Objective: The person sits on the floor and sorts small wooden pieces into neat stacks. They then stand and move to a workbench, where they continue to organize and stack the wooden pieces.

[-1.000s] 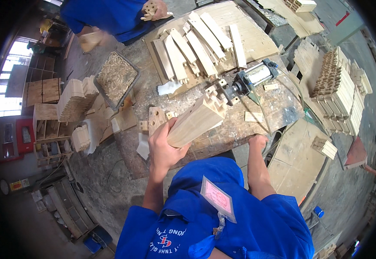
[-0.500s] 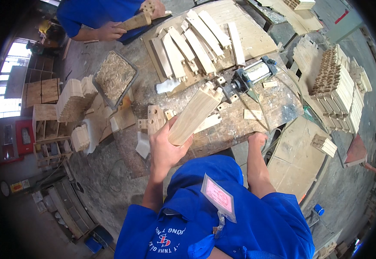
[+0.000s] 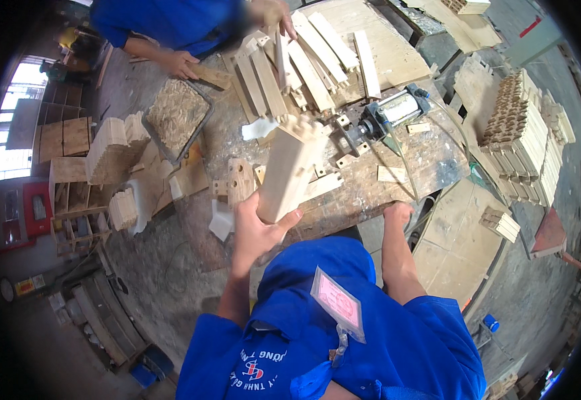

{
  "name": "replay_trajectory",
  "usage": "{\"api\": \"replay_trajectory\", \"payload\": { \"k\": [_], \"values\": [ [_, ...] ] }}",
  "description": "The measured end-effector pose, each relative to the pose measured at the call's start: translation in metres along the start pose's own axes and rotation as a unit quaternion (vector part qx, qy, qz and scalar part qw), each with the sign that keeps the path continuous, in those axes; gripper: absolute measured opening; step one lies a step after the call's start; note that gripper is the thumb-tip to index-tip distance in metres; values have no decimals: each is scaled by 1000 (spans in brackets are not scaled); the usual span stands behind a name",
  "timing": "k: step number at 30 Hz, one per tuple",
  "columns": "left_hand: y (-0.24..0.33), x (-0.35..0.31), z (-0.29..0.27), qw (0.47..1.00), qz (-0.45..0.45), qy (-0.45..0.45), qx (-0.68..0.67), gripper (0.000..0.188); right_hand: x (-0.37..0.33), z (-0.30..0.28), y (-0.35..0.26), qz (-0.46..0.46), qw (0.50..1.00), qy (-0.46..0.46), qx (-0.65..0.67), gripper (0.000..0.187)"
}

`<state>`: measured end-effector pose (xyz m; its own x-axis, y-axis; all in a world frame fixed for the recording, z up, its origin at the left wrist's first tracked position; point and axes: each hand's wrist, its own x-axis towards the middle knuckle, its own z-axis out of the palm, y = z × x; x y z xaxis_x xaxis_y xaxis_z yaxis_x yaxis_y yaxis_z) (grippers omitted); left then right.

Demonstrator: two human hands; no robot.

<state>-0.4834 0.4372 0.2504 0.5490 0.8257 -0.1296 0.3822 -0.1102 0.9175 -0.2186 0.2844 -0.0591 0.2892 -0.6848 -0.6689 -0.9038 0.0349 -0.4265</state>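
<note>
My left hand [image 3: 258, 230] is closed around the lower end of a thick pale wooden post [image 3: 290, 170], with short pegs on its far end. The post stands tilted over the workbench, showing two of its long sides. At the bench's front edge, my right hand [image 3: 398, 213] is closed with its fingers curled under; anything inside it is hidden. Beyond the post's tip sits a pneumatic cylinder clamp [image 3: 397, 110] on the bench. A drilled wooden block [image 3: 240, 181] lies left of the post, and a pale wooden strip [image 3: 322, 188] to its right.
Across the bench [image 3: 437, 157], a co-worker's hand [image 3: 182, 65] holds a wooden piece near a tray of small wooden pegs [image 3: 204, 123]; the other reaches over several wooden rails [image 3: 310, 77]. Stacked wooden parts [image 3: 520, 140] stand at right. An air hose [image 3: 407, 170] crosses the bench.
The post in my left hand has turned and swung more upright, its tip moving left. The co-worker's hands have separated, one moving toward the peg tray, the other onto the rails. My right hand stays put.
</note>
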Motion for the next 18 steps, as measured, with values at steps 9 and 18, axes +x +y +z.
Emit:
{"api": "replay_trajectory", "payload": {
  "k": [9,18],
  "values": [
    [-1,39,-35,722,-188,26,-665,46,24,-7,15,-259,836,-112,-471,54],
    [-23,33,-26,604,-216,29,-766,48,78,28,9,-176,844,-102,-496,68]
  ]
}}
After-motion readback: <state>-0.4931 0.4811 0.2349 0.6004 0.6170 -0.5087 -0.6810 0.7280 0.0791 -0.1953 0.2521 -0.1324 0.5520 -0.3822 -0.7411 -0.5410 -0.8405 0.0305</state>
